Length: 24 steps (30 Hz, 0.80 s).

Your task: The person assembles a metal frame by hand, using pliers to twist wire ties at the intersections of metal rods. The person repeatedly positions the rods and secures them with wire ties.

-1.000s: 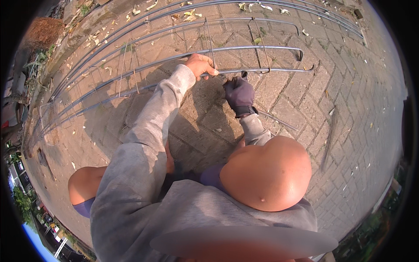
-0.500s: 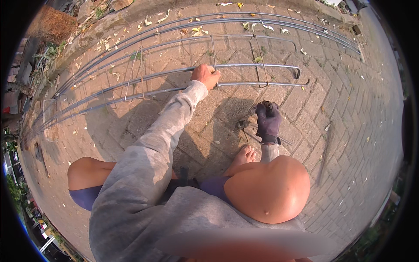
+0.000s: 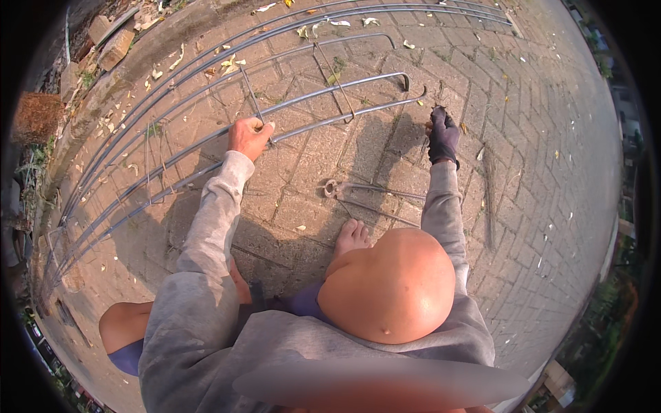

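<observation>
My bare left hand (image 3: 249,139) is closed on the rebar cage (image 3: 317,126), where a thin square stirrup (image 3: 251,93) meets the long bars. Its thumb and forefinger pinch at this crossing; any small tie there is hidden. Out to the right, past the hooked bar ends, my right hand (image 3: 444,134) wears a dark fingerless-looking glove. Its fingers are curled together, and what they hold, if anything, I cannot make out. On the paving between my foot and the cage lie metal pincers (image 3: 333,188), long handles pointing right, apart from both hands.
Several loose long steel bars (image 3: 365,10) lie behind the cage. Dry leaves are scattered over the brick paving (image 3: 537,138). A low kerb (image 3: 148,51) runs along the far left, with brick pieces (image 3: 116,48) beyond it. My bare foot (image 3: 352,236) is close to the pincers.
My right hand has moved forward and right, away from the pincers, which stay on the ground. My left hand keeps its place on the cage while the whole view has shifted.
</observation>
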Available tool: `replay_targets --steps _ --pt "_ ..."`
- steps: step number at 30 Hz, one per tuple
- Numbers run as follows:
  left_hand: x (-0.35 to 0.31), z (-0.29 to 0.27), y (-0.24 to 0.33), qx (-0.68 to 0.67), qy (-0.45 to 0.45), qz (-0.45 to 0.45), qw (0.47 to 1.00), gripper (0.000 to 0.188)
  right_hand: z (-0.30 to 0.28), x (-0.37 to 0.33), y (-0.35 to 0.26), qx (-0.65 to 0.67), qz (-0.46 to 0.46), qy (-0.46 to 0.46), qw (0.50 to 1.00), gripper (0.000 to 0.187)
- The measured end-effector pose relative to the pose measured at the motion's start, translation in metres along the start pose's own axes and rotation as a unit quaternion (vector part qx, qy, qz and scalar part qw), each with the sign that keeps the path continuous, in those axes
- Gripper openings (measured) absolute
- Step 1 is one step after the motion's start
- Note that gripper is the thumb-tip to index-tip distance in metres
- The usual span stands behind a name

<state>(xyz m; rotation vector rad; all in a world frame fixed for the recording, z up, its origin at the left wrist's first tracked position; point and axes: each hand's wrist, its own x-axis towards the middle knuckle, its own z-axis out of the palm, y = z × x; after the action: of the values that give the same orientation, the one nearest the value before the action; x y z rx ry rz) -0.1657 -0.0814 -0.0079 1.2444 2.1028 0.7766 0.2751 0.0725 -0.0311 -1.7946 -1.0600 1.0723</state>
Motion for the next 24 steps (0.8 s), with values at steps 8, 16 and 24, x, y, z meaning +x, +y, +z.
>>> replay_targets --steps 8,16,24 --pt "-0.032 -0.036 -0.015 0.077 -0.027 0.065 0.995 0.027 0.031 0.074 -0.008 0.083 0.012 -0.115 0.99 0.056" --pt "-0.032 -0.036 -0.034 0.056 -0.094 0.123 0.986 0.02 0.047 0.091 -0.01 -0.061 0.055 -0.037 0.996 0.049" --pt "-0.019 -0.038 -0.038 0.07 -0.157 0.108 0.979 0.024 0.055 0.092 -0.021 -0.198 0.061 -0.029 0.978 0.055"
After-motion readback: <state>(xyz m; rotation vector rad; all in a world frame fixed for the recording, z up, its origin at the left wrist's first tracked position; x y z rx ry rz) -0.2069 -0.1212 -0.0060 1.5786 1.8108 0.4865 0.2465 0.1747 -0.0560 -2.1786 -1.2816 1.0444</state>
